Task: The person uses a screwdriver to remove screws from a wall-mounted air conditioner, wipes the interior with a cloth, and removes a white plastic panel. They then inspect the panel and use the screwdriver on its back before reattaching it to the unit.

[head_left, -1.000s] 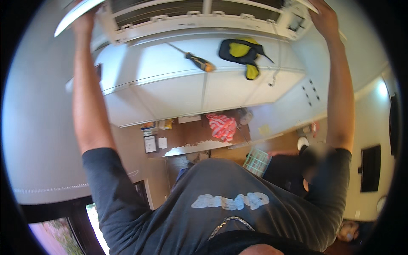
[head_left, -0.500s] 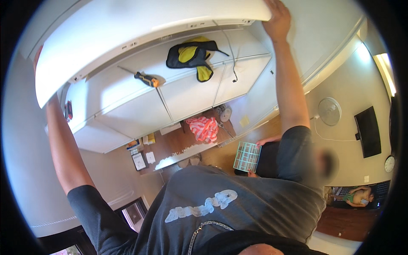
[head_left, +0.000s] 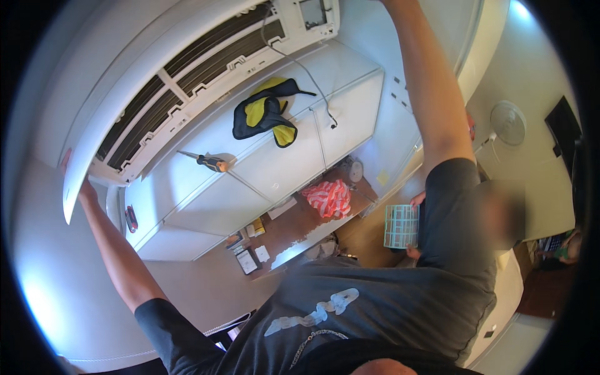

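Observation:
A long white air conditioner (head_left: 206, 99) hangs high on the wall, its dark slotted inside exposed. Its curved white front panel (head_left: 107, 111) is swung up. At the panel's left end, my left hand (head_left: 85, 190) grips the edge, fingertips on the far side and palm below. My right arm stretches up past the top edge of the picture, so the hand itself is out of sight. A grey cable (head_left: 306, 70) dangles from the unit's right part. Beneath the unit, a screwdriver (head_left: 209, 162) with a black and orange handle lies on the white cabinet top.
A black and yellow pouch (head_left: 261, 119) and a red object (head_left: 131, 219) also lie on the cabinet top. Below are a brown table with a red-and-white striped bag (head_left: 328, 199) and a person holding a pale green filter (head_left: 401, 226). A fan (head_left: 507, 123) stands right.
The front panel has lifted and swung away, uncovering the dark inside of the unit. My right hand has gone up out of view. The whole view has turned somewhat.

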A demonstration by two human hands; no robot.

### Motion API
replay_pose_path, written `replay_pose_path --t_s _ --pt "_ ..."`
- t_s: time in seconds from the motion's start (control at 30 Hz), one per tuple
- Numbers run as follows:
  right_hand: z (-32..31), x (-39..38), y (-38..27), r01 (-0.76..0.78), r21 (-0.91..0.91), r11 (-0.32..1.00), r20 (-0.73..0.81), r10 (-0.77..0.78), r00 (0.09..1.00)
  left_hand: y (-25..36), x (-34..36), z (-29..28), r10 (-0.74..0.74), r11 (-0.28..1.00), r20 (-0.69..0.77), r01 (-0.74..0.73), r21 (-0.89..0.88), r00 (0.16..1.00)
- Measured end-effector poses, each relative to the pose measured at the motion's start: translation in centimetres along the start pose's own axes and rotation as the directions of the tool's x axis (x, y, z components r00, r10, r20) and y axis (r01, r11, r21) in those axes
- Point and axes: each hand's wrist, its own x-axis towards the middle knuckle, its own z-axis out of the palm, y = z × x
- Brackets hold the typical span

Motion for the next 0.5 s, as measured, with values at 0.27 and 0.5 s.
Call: replay_pose_path --t_s 0.27,0.5 --pt "2.7 -5.1 -1.5 0.003 0.001 1.0 -0.046 -0.003 0.999 1.6 -2.2 1.4 0.248 0.966 0.108 -0.254 0.048 0.963" --pt "4.9 -7.6 -2.8 -0.053 0.014 0.999 -0.162 0.054 0.985 5.6 -4.8 2.6 0.203 0.976 0.085 -0.208 0.06 0.976"
